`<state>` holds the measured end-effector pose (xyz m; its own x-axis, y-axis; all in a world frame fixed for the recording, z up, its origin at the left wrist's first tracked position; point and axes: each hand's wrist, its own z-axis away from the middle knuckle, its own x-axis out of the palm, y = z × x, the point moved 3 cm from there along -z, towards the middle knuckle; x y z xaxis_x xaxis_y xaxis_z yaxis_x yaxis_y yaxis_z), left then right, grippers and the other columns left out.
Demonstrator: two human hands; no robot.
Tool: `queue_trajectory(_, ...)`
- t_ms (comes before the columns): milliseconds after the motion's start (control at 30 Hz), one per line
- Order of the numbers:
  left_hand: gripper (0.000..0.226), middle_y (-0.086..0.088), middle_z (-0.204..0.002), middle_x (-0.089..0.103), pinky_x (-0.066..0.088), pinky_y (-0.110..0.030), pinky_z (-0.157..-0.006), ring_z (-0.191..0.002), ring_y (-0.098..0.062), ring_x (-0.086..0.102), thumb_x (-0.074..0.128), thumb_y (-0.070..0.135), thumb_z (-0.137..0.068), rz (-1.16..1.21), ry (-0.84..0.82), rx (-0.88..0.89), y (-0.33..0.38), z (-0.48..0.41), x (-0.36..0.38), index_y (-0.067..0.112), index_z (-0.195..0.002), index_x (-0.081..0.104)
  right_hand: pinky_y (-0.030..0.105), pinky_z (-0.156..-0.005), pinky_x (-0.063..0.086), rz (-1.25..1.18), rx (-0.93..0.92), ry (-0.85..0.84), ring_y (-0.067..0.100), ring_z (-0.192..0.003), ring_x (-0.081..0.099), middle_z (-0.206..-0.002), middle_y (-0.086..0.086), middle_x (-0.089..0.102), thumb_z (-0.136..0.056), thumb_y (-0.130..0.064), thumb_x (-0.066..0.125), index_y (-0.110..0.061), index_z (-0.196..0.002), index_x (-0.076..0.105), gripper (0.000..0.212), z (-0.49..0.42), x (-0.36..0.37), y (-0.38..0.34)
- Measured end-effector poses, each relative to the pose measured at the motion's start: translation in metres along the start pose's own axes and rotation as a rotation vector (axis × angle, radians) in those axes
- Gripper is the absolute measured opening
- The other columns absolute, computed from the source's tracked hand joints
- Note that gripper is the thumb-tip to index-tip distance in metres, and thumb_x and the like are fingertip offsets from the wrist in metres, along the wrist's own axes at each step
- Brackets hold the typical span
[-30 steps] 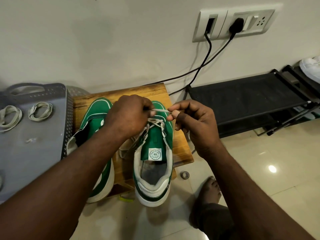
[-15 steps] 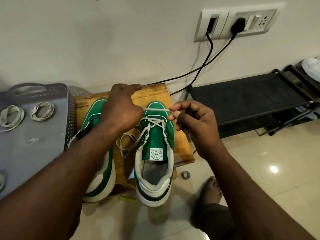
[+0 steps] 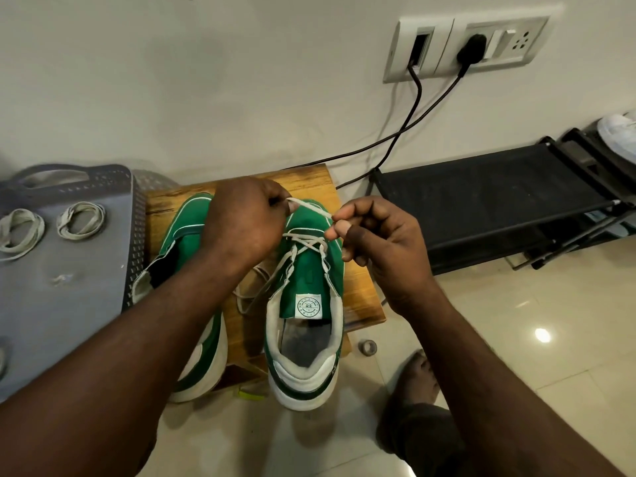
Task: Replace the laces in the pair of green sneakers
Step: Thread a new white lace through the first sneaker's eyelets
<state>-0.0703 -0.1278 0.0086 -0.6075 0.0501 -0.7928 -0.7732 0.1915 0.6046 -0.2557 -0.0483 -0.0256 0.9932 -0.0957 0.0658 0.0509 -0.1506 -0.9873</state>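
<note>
Pale glossy floor tiles carry a low wooden stool [image 3: 358, 287]. On it two green sneakers stand parallel, the left sneaker [image 3: 187, 228] and the right sneaker [image 3: 309, 270] — toes toward the wall, white heels toward the person. The left hand [image 3: 244, 225] and the right hand [image 3: 378, 235] each pinch one flat off-white lace [image 3: 309, 207], taut between them. Two coiled laces [image 3: 81, 218] lie on a grey perforated basket [image 3: 69, 304].

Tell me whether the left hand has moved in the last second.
Yes. The left hand, pinching the lace, has shifted forward, toward the far edge of the wooden stool.
</note>
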Motion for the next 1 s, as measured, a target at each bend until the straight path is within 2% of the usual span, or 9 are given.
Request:
queue_trajectory(100,0.05,0.0,-0.127,0.066,0.043,-0.03,-0.084,-0.107,-0.018,0.062,0.082,0.037,-0.087,-0.092,-0.113,-0.005,0.003,0.004,0.006,0.032,-0.134,0.063,0.026,-0.062,0.05,0.017,0.028,0.065,0.018,-0.063,0.062,-0.095,0.013,0.078,-0.101,0.0,0.061,-0.002,-0.11,0.068,0.011,-0.002,-0.003,0.004)
queue_trajectory(200,0.039,0.001,-0.109,0.065,0.049,-0.035,-0.074,-0.092,-0.019,0.062,0.083,0.047,-0.083,-0.163,-0.23,-0.074,0.005,0.008,0.003,0.029,-0.108,0.058,0.051,-0.08,0.052,-0.103,0.052,0.206,0.023,-0.074,0.066,-0.11,0.013,0.078,-0.099,-0.005,0.065,-0.006,-0.118,0.067,0.019,-0.005,-0.012,0.005)
queue_trajectory(333,0.041,0.005,-0.091,0.065,0.044,-0.03,-0.065,-0.084,-0.015,0.06,0.084,0.052,-0.08,-0.248,-0.56,-0.136,0.006,0.029,0.008,0.03,-0.102,0.058,0.054,-0.089,0.056,-0.111,0.052,0.24,0.023,-0.085,0.071,-0.112,0.012,0.078,-0.103,-0.003,0.06,-0.006,-0.121,0.068,0.021,-0.008,-0.015,0.005)
queue_trajectory(500,0.03,0.002,-0.088,0.068,0.054,-0.035,-0.071,-0.081,-0.02,0.063,0.077,0.022,-0.08,-0.251,-0.426,-0.081,-0.002,0.036,0.004,0.034,-0.102,0.061,0.037,-0.088,0.058,0.192,-0.061,0.126,0.018,-0.106,0.07,-0.108,0.003,0.075,-0.099,-0.008,0.066,-0.014,-0.106,0.075,0.013,-0.005,0.015,0.014)
queue_trajectory(567,0.027,0.003,-0.089,0.069,0.056,-0.036,-0.074,-0.081,-0.02,0.064,0.079,0.023,-0.081,-0.206,-0.4,-0.098,-0.006,0.037,0.001,0.035,-0.097,0.062,0.045,-0.098,0.057,0.247,-0.107,0.042,0.017,-0.113,0.069,-0.113,0.001,0.075,-0.097,-0.008,0.065,-0.012,-0.104,0.074,0.012,-0.004,0.029,0.016)
queue_trajectory(667,0.026,0.006,-0.091,0.069,0.055,-0.034,-0.074,-0.084,-0.019,0.066,0.081,0.028,-0.083,-0.179,-0.359,-0.109,-0.01,0.04,-0.002,0.036,-0.098,0.063,0.051,-0.091,0.057,0.438,-0.13,-0.029,0.018,-0.107,0.068,-0.103,-0.013,0.074,-0.099,-0.01,0.063,-0.017,-0.108,0.074,0.016,0.0,0.042,0.019)
queue_trajectory(767,0.021,0.01,-0.086,0.069,0.047,-0.029,-0.066,-0.081,-0.015,0.065,0.083,0.033,-0.082,-0.185,-0.319,-0.12,-0.014,0.041,-0.003,0.038,-0.09,0.064,0.045,-0.085,0.055,0.599,-0.174,0.094,0.015,-0.104,0.061,-0.095,-0.031,0.064,-0.1,-0.011,0.064,-0.028,-0.115,0.076,0.026,0.001,0.042,0.013)
queue_trajectory(900,0.017,0.011,-0.084,0.071,0.042,-0.024,-0.065,-0.084,-0.013,0.067,0.089,0.031,-0.08,-0.051,-0.321,-0.212,-0.02,0.04,-0.004,0.034,-0.087,0.074,0.039,-0.081,0.053,0.616,-0.17,0.345,0.013,-0.103,0.059,-0.106,-0.015,0.073,-0.101,-0.019,0.063,-0.031,-0.119,0.077,0.026,-0.008,0.021,0.009)
queue_trajectory(1000,0.015,0.008,-0.091,0.074,0.045,-0.024,-0.067,-0.087,-0.012,0.067,0.086,0.018,-0.083,0.102,-0.329,-0.313,-0.025,0.04,-0.005,0.03,-0.087,0.078,0.043,-0.08,0.059,0.513,-0.047,0.189,0.015,-0.098,0.066,-0.096,-0.012,0.073,-0.097,-0.019,0.071,-0.038,-0.112,0.074,0.024,-0.008,0.032,0.013)
